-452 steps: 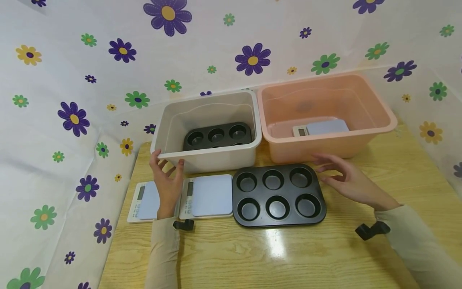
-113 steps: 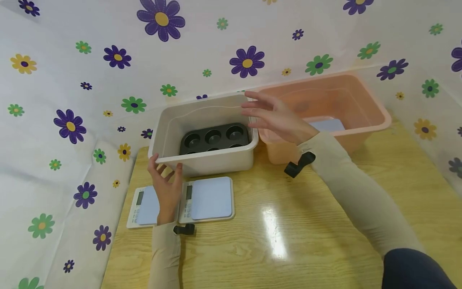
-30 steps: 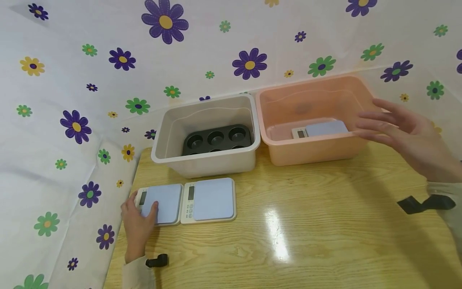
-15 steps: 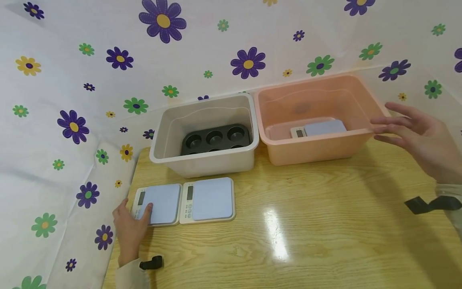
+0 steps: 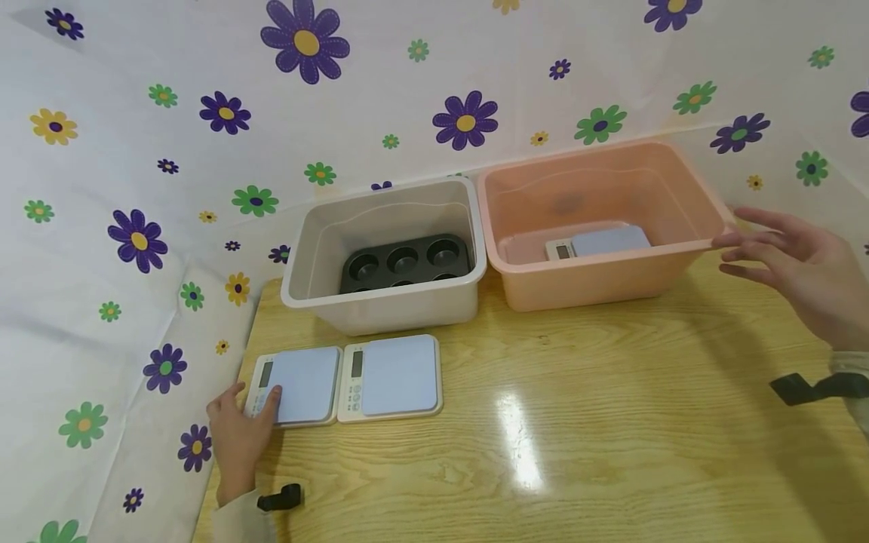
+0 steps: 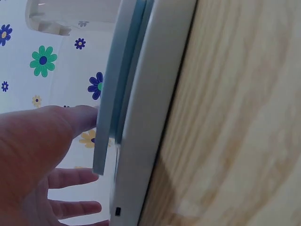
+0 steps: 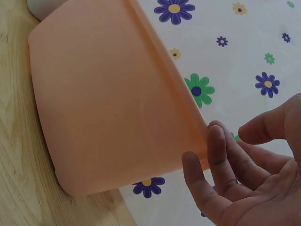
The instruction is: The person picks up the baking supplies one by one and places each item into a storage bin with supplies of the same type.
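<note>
My left hand (image 5: 240, 434) rests at the lower left corner of the left kitchen scale (image 5: 305, 385). Its thumb touches the blue platform's edge in the left wrist view, and the other fingers reach loosely along the far side. A second kitchen scale (image 5: 400, 375) lies right beside it. Loosely bent fingers of my right hand (image 5: 811, 275) touch the right front rim corner of the pink bin (image 5: 584, 283). Inside that bin lies another kitchen scale (image 5: 611, 240). The white bin (image 5: 400, 308) holds a dark muffin tin (image 5: 402, 260), partly hidden by the front wall.
Both bins stand side by side at the back of the wooden table (image 5: 611, 422), close to the flower-patterned wall covering (image 5: 380, 90). Light glares off the tabletop in front.
The muffin tin in front of the bins is gone from there. My left hand went from the white bin's rim to the left scale; my right hand moved to the pink bin's corner.
</note>
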Tool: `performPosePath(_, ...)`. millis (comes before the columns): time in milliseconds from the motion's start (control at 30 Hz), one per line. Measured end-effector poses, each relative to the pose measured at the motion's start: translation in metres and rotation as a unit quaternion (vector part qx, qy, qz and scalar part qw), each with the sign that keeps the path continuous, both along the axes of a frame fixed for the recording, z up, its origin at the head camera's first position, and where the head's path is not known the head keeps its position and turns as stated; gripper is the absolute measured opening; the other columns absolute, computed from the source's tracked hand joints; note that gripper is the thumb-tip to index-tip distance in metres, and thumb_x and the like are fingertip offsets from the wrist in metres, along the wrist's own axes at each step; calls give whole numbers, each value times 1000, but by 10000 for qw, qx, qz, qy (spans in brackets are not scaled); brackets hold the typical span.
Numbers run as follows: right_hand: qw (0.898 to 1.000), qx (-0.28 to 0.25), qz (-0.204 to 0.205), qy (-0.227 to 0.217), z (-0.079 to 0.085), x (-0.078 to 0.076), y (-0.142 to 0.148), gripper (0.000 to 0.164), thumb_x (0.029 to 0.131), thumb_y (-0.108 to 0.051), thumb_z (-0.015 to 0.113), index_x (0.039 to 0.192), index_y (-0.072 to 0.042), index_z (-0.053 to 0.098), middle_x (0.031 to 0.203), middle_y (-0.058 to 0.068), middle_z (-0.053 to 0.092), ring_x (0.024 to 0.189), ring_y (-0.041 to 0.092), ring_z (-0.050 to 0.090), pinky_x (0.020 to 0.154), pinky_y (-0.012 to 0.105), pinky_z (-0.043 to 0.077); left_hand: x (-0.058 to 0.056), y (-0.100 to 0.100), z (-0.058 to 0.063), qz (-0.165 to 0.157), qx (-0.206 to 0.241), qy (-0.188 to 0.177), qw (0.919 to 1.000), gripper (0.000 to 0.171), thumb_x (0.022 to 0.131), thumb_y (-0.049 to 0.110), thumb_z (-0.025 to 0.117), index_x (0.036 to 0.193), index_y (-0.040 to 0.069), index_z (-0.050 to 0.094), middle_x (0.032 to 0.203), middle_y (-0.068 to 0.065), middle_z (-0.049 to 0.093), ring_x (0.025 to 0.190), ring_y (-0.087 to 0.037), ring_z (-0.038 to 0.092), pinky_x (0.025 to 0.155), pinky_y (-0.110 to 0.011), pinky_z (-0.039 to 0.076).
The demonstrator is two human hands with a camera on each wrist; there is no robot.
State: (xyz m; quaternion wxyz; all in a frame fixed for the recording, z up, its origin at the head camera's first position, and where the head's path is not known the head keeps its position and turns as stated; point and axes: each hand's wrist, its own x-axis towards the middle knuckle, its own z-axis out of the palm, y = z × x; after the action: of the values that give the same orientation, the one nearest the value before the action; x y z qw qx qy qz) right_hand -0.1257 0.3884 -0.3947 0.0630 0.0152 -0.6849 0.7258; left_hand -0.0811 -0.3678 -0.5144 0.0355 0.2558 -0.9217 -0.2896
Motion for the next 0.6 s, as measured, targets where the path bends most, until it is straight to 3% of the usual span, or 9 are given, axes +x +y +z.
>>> performPosePath(100, 9984, 521, -185, -120, -2, 0, 4, 46, 112, -7, 56, 158, -12, 57, 107, -14, 82, 95, -1, 75, 76, 10, 62, -2, 0, 0, -47, 30, -33, 10000, 82, 105, 54, 66, 159, -3, 45, 168, -38, 27, 151, -61, 34, 125, -78, 31)
performPosePath(300, 9956, 914, -176, -143, -10, 0, 9, 42, 113, -7, 54, 155, -11, 60, 105, -17, 82, 96, -4, 74, 76, 8, 61, -4, 4, 4, -95, 0, -87, 9999, 68, 106, 48, 66, 149, -4, 56, 168, -37, 29, 152, -61, 34, 126, -77, 30)
performPosePath(400, 9958, 889, -183, -123, -14, 0, 10, 41, 113, -7, 54, 153, -12, 62, 105, -17, 82, 96, -5, 74, 77, 8, 61, -4, 5, 5, -136, -19, -77, 9999, 63, 107, 46, 66, 145, -4, 60, 168, -37, 30, 153, -61, 34, 126, -77, 30)
performPosePath(600, 9992, 54, 247, 303, -31, -2, 13, 49, 108, 8, 55, 156, -4, 56, 117, -7, 82, 102, 2, 77, 81, 13, 63, -4, 7, 5, -177, 17, 2, 9998, 54, 107, 41, 67, 139, -3, 65, 167, -36, 32, 153, -61, 35, 127, -76, 30)
